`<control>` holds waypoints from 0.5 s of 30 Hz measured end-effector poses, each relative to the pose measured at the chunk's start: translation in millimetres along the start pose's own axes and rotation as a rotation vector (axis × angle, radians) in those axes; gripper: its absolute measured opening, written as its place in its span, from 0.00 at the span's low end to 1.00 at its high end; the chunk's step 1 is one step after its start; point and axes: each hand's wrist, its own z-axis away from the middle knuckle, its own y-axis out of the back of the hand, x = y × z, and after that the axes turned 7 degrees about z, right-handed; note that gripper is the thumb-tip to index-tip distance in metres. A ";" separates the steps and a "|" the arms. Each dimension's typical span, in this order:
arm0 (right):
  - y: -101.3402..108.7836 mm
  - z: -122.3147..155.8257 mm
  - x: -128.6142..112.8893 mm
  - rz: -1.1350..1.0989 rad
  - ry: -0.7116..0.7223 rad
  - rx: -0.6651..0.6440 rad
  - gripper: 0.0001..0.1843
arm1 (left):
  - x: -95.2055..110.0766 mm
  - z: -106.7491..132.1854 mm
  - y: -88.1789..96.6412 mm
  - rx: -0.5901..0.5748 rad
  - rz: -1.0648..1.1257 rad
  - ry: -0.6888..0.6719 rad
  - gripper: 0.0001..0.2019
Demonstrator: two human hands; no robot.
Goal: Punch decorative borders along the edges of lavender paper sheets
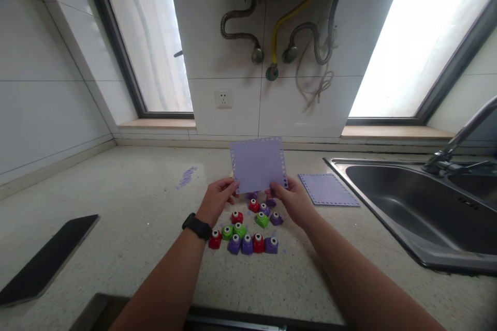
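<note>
A sheet of lavender paper [258, 165] with small shapes punched along its edges is held up over the counter. My left hand [219, 196] pinches its lower left corner between thumb and fingers. At the lower right corner, my right hand [289, 196] grips the same sheet. Below the paper stand several small craft punches in red [258, 243], green [262, 219] and purple [247, 244], some partly hidden behind the sheet and hands. Another lavender sheet [329, 189] with punched edges lies flat to the right of my right hand.
Purple paper bits [187, 177] are scattered on the speckled counter [147, 191] at left. A dark flat board [48, 258] lies at the left front. On the right is a steel sink [388, 207] with a faucet [446, 158]. Pipes hang from the tiled wall.
</note>
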 end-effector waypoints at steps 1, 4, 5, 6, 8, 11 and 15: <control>1.6 -0.7 0.8 0.005 0.006 -0.002 0.18 | 0.0 0.1 -0.5 -0.002 -0.004 0.000 0.15; 6.0 -2.7 3.0 0.029 0.033 -0.022 0.17 | 0.4 0.2 -1.5 -0.003 -0.014 -0.004 0.15; 7.0 -3.1 3.6 0.041 0.043 -0.029 0.17 | 0.5 0.2 -1.5 -0.003 -0.018 -0.005 0.15; 7.9 -3.5 4.1 0.054 0.052 -0.033 0.17 | 0.6 0.2 -1.5 -0.002 -0.023 -0.007 0.15; 9.1 -4.2 5.1 0.084 0.068 -0.032 0.16 | 0.8 0.0 -1.3 -0.002 -0.032 -0.011 0.15; 10.8 -5.5 7.3 0.119 0.083 -0.023 0.16 | 0.9 -0.3 -1.3 -0.006 -0.043 -0.014 0.15; 14.7 -7.5 9.7 0.158 0.113 -0.023 0.15 | 1.0 -0.2 -2.0 -0.027 -0.051 -0.010 0.15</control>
